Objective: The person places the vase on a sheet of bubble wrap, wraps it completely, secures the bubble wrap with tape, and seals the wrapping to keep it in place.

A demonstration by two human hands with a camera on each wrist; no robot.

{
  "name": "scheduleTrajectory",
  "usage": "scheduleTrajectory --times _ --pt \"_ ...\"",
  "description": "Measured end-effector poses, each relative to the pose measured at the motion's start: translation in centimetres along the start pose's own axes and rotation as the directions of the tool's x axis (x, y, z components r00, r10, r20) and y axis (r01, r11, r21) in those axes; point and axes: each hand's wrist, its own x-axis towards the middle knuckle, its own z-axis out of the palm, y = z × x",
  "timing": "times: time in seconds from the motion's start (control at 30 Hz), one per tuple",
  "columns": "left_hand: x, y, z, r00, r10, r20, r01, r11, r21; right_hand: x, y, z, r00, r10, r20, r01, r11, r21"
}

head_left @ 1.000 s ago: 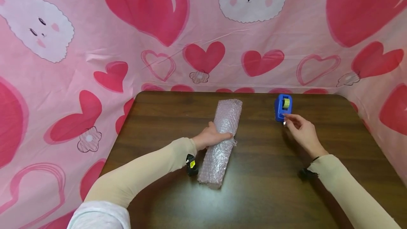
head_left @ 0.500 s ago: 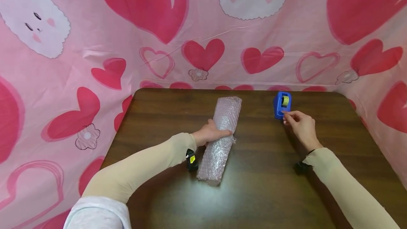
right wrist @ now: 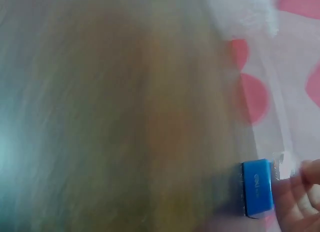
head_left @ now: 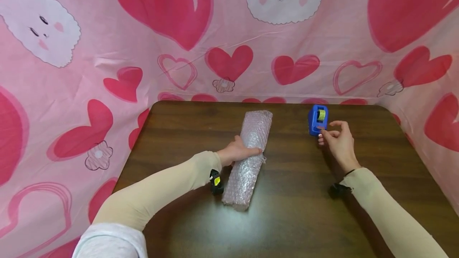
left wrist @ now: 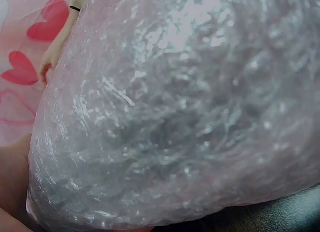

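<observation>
In the head view a long bundle of bubble wrap (head_left: 247, 162) lies slantwise on the table. My left hand (head_left: 237, 152) grips it around the middle, thumb across the top. Bubble wrap (left wrist: 170, 112) fills most of the left wrist view, with part of that hand (left wrist: 14, 177) at its left edge. A blue tape dispenser (head_left: 313, 124) with a yellowish roll stands at the back right. My right hand (head_left: 340, 140) is at its near end, pinching the free end of clear tape (right wrist: 285, 166), which shows beside the dispenser (right wrist: 258, 188) in the right wrist view.
The dark wooden table (head_left: 287, 210) has rounded back corners. A pink cloth (head_left: 272, 43) printed with hearts and white animal faces hangs behind it and at both sides. Each wrist carries a small black camera.
My right index finger has lifted away from the tape end, while the hand stays beside the dispenser. The left hand and the bubble-wrapped bundle have not visibly moved.
</observation>
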Motion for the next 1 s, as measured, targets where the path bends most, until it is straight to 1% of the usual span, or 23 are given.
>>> scheduleTrajectory --times 0.07,0.1,0.13,0.17,0.23,0.27,0.33,0.4,0.47,0.67,0.73,0.87,1.0 --pt "0.0 0.0 0.0 1.000 -0.001 -0.005 0.001 1.000 0.002 0.3 0.2 0.0 0.998 0.061 0.030 -0.063 0.996 0.059" --pt "0.0 0.0 0.0 1.000 -0.001 -0.008 0.001 1.000 0.002 0.4 0.3 0.0 0.994 0.091 0.057 -0.097 0.989 0.108" --pt "0.1 0.0 0.0 1.000 -0.001 -0.011 0.001 1.000 0.003 0.5 0.4 0.0 0.990 0.116 0.083 -0.126 0.984 0.129" --pt "0.1 0.0 0.1 1.000 -0.001 -0.013 0.001 1.000 0.004 0.7 0.5 0.0 0.985 0.134 0.112 -0.151 0.975 0.161" --pt "0.2 -0.1 0.1 1.000 0.001 -0.015 0.000 1.000 0.006 1.0 0.7 -0.1 0.971 0.159 0.181 -0.201 0.947 0.249" --pt "0.3 -0.1 0.1 1.000 0.002 -0.015 -0.002 1.000 0.005 1.1 0.8 -0.1 0.964 0.164 0.209 -0.218 0.939 0.266" --pt "0.4 -0.2 0.2 1.000 0.003 -0.013 -0.003 1.000 0.006 1.2 1.0 -0.3 0.953 0.178 0.247 -0.242 0.935 0.260" --pt "0.4 -0.3 0.2 1.000 0.003 -0.010 -0.003 1.000 0.003 1.4 1.1 -0.3 0.946 0.185 0.268 -0.254 0.934 0.250" --pt "0.4 -0.3 0.2 1.000 0.002 -0.009 -0.002 1.000 -0.001 1.6 1.2 -0.3 0.942 0.185 0.280 -0.254 0.938 0.235" --pt "0.3 -0.3 0.2 1.000 -0.002 0.005 0.002 1.000 -0.015 2.1 1.1 -0.1 0.933 0.194 0.302 -0.274 0.928 0.250" --pt "0.3 -0.3 0.2 1.000 -0.001 0.007 0.001 1.000 -0.019 2.2 1.0 -0.1 0.929 0.204 0.309 -0.282 0.930 0.235" --pt "0.4 -0.4 0.2 1.000 0.007 0.001 -0.007 1.000 -0.012 2.4 0.8 -0.4 0.912 0.237 0.336 -0.308 0.935 0.176" --pt "0.4 -0.4 0.4 1.000 0.013 -0.010 -0.013 1.000 -0.005 2.5 0.7 -0.8 0.887 0.278 0.369 -0.349 0.926 0.141"
